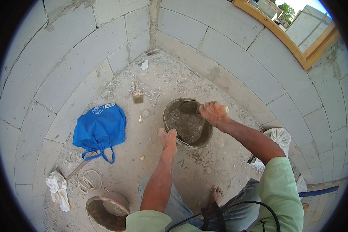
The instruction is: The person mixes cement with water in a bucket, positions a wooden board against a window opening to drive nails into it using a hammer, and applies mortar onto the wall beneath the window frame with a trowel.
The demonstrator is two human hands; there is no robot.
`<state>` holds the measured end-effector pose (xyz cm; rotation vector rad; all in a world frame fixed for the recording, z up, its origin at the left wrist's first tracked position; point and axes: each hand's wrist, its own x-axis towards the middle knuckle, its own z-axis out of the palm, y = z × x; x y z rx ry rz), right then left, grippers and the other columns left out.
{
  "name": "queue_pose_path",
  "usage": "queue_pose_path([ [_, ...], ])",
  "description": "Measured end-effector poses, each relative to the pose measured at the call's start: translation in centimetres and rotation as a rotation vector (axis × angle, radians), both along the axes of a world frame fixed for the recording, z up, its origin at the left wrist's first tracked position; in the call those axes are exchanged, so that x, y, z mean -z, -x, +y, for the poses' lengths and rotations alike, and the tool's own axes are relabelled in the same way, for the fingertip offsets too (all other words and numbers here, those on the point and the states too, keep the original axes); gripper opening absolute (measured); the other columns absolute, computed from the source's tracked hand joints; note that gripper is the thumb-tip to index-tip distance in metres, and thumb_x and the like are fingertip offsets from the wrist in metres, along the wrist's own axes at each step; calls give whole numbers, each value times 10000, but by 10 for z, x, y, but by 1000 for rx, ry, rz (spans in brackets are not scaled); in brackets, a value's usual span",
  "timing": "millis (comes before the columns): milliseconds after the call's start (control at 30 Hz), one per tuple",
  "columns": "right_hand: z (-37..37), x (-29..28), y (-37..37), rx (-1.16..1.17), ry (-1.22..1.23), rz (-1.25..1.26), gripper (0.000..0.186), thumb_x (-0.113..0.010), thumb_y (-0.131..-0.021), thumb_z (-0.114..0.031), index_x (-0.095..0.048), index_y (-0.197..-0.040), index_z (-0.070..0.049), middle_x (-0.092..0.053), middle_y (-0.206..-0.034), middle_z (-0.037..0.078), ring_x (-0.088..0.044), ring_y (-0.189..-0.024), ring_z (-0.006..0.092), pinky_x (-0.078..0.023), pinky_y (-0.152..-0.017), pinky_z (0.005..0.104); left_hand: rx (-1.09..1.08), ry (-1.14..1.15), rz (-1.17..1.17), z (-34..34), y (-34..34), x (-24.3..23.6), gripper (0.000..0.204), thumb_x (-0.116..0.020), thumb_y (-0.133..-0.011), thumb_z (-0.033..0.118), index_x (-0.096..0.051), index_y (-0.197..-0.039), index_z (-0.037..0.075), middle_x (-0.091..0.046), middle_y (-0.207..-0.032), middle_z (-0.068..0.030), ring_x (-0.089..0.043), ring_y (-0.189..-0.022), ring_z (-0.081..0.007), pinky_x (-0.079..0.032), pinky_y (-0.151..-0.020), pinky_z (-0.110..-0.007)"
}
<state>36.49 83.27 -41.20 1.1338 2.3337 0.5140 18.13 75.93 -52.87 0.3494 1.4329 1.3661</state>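
A round bucket (pixel 209 140) stands on the dusty floor in front of me, with wet grey mortar (pixel 186 124) inside. My left hand (pixel 168 138) is closed on the bucket's near-left rim. At the right side of the rim, my right hand (pixel 214 114) is wrapped round a tool with a pale handle (pixel 226 109). The handle's end pokes out past the fist; the rest of the tool is hidden by the hand and the bucket, so its kind does not show.
Grey block walls (pixel 236 31) meet in a corner ahead; a wooden window frame (pixel 282 42) sits upper right. Left lie a blue bag (pixel 100 127), a paintbrush (pixel 137 94), a coiled cord (pixel 89 181) and another bucket (pixel 94 205). White sacks (pixel 279 139) rest right, near my bare foot (pixel 215 195).
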Motion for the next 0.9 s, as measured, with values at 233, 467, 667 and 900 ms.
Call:
queue_pose_path([
  [233, -36, 41, 2, -67, 166, 73, 315, -552, -843, -101, -546, -1117, 55, -653, -895, 125, -657, -842, 252, -527, -686, 356, -53, 39, -61, -2, -1, -2, 245, -563, -653, 38, -372, -806, 52, -376, -734, -3, -361, -655, -106, -309, -523, -291],
  [467, -59, -43, -25, 67, 332, 125, 346, -520, -866, -103, -505, -1195, 4, -632, -922, 147, -659, -847, 281, -529, -717, 370, -21, -12, -89, 2, 3, -4, 245, -567, -659, 57, -396, -834, 34, -419, -761, -25, -386, -673, -120, -334, -545, -300],
  [667, -34, -36, -26, 180, 149, 121, 327, -568, -833, -98, -534, -1146, -8, -641, -936, 131, -656, -872, 267, -523, -725, 383, 39, 35, 19, -1, 5, -9, 197, -548, -669, 61, -423, -816, 21, -431, -760, -37, -398, -683, -131, -351, -554, -318],
  [900, -41, 46, -1, 231, 284, 122, 161, -645, -779, -130, -719, -917, -88, -708, -938, 71, -684, -904, 230, -546, -720, 358, 89, -83, 40, -2, 2, -3, 162, -525, -684, 27, -427, -812, 30, -429, -723, -25, -379, -627, -119, -326, -513, -305],
])
